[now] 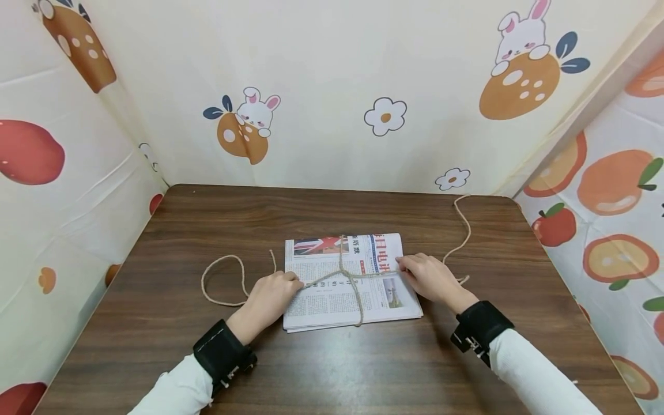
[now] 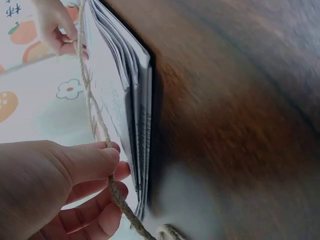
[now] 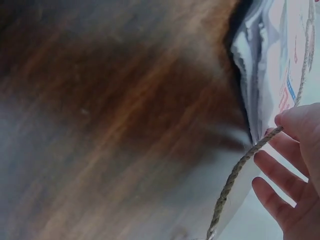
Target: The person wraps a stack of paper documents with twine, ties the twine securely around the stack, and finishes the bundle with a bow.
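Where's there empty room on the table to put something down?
The table is bare in front of the newspapers, between the sleeves, and behind the newspapers, up to the bunny-print sheet. It's crowded at both sides: the left hand, right hand and string are there.

Rough rope (image 3: 231,178) — matt newsprint (image 1: 324,302)

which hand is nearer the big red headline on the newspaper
Right. The right hand is just beside the red headline, at the right edge of the newspaper; the left hand is at the opposite edge.
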A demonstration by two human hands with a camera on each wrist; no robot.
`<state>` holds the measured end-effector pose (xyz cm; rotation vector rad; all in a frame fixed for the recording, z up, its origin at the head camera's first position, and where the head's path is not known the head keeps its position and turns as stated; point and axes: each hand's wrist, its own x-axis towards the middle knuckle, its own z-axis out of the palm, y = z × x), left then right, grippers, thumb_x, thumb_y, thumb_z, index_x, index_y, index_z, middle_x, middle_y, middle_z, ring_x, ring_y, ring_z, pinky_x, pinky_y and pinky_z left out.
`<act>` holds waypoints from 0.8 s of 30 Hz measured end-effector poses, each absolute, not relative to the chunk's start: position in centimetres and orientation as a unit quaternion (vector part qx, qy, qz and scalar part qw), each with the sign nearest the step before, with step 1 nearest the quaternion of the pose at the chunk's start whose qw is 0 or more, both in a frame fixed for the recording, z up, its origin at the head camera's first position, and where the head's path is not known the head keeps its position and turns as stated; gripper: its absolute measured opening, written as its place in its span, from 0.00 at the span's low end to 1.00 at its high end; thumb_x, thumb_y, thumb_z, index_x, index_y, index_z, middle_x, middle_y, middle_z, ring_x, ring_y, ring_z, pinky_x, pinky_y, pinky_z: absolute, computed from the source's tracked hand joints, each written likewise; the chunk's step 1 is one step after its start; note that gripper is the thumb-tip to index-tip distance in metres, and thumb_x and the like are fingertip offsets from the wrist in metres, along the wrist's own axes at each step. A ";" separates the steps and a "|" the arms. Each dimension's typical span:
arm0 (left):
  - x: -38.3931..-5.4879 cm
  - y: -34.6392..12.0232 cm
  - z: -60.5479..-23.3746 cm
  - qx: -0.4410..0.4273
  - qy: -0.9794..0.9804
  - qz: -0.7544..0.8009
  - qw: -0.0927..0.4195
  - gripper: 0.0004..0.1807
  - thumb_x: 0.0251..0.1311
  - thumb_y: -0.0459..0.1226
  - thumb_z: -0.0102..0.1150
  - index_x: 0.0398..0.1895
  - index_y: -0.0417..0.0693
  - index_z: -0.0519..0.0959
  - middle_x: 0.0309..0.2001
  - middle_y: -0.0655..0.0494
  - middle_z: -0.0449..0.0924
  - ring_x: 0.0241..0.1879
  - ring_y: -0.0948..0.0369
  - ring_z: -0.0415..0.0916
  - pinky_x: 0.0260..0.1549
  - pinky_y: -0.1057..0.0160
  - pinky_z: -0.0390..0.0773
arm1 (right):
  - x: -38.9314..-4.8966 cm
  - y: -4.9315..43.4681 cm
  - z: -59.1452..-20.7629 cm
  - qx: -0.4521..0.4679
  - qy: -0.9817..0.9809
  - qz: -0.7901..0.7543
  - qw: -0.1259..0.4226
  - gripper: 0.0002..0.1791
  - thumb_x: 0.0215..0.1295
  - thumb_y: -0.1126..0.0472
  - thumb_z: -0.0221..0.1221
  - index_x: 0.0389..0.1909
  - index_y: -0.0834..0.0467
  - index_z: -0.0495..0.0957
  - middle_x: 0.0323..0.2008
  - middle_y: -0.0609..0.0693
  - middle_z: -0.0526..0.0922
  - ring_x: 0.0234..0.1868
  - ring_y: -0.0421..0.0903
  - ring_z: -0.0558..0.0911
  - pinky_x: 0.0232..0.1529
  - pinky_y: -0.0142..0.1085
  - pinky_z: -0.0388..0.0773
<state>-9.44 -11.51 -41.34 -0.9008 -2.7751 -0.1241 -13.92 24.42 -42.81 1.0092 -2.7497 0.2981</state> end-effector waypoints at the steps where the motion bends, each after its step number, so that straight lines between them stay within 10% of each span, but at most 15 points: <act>1: -9.5 -11.5 -41.3 -0.307 -0.945 -0.043 0.109 0.06 0.51 0.32 0.61 0.30 0.52 0.84 0.29 0.57 0.80 0.24 0.59 0.74 0.18 0.62 0.74 | -13.9 24.4 -42.9 0.339 -0.930 0.101 0.096 0.04 0.55 0.66 0.62 0.30 0.57 0.76 0.45 0.54 0.83 0.39 0.49 0.81 0.36 0.42 0.76; 24: -11.8 -12.5 -42.0 -0.277 -0.952 -0.093 0.094 0.06 0.51 0.29 0.62 0.29 0.49 0.84 0.28 0.54 0.78 0.26 0.58 0.78 0.20 0.62 0.76 | -12.8 25.1 -43.5 0.324 -0.936 0.064 0.127 0.08 0.52 0.63 0.64 0.25 0.53 0.73 0.26 0.46 0.73 0.27 0.44 0.69 0.28 0.37 0.67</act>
